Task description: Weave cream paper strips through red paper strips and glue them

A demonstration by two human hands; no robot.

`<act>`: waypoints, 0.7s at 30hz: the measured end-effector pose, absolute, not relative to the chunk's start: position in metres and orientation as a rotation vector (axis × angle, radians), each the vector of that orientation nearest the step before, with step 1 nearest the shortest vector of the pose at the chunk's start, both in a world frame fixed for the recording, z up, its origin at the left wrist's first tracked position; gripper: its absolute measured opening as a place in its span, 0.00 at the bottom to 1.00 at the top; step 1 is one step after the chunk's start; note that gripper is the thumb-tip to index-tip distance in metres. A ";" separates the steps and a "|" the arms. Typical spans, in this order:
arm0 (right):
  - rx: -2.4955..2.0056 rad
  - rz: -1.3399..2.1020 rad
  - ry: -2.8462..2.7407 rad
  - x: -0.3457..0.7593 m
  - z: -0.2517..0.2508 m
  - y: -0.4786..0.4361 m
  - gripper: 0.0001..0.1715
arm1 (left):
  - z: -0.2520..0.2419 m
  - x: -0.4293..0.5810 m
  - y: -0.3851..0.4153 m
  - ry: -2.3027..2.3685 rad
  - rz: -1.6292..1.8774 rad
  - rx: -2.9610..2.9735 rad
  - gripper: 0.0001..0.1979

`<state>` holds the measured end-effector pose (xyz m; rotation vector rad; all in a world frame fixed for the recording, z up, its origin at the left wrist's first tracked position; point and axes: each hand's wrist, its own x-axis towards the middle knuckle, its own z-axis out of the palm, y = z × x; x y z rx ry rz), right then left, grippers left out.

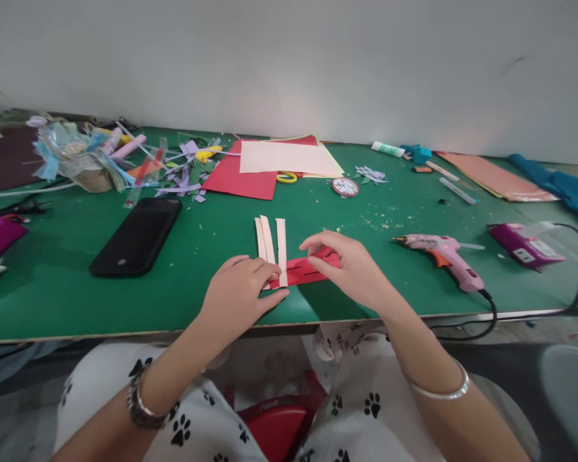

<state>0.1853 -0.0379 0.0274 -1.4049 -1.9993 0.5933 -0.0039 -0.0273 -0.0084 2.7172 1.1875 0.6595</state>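
Red, slit paper band [299, 274] meeting narrow, pale-pink paper strips [282, 247]

In the head view, the one feed I am watching from afar, the band is lying near the front edge of the green-topped table [212, 234], between the two hands. One strip is crossing its left part; two more are standing just to the left, their lower ends disappearing under fingers. I am not managing to tell whether any strip is passing through a slit.

I am worrying first about tearing: the slits are leaving thin bars of paper, and a sideways tug could be splitting one. The strips are looking light, so an uneven press could be skewing them. I am also minding the pink glue gun with an orange trigger [440, 247], lying well apart on the right; its black cord [491, 321] is hanging past the table edge, where a snag could be dragging it.

As for pose, the left hand [238, 282] is reaching in palm down, fingers lying together over the strips' lower ends, thumb standing apart along the table. The right hand [351, 260] is arching over the band's right part, thumb and forefinger parted; its other fingers are hiding, so I am not telling whether they are pinching paper.
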 end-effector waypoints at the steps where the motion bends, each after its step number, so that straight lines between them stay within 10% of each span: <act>1: -1.411 0.573 -2.005 0.187 0.026 -0.040 0.10 | -0.009 -0.004 -0.027 1.185 0.650 2.717 0.07; 21: -1.551 0.456 -1.925 0.196 0.013 -0.062 0.10 | -0.010 0.002 -0.027 1.259 0.678 2.717 0.05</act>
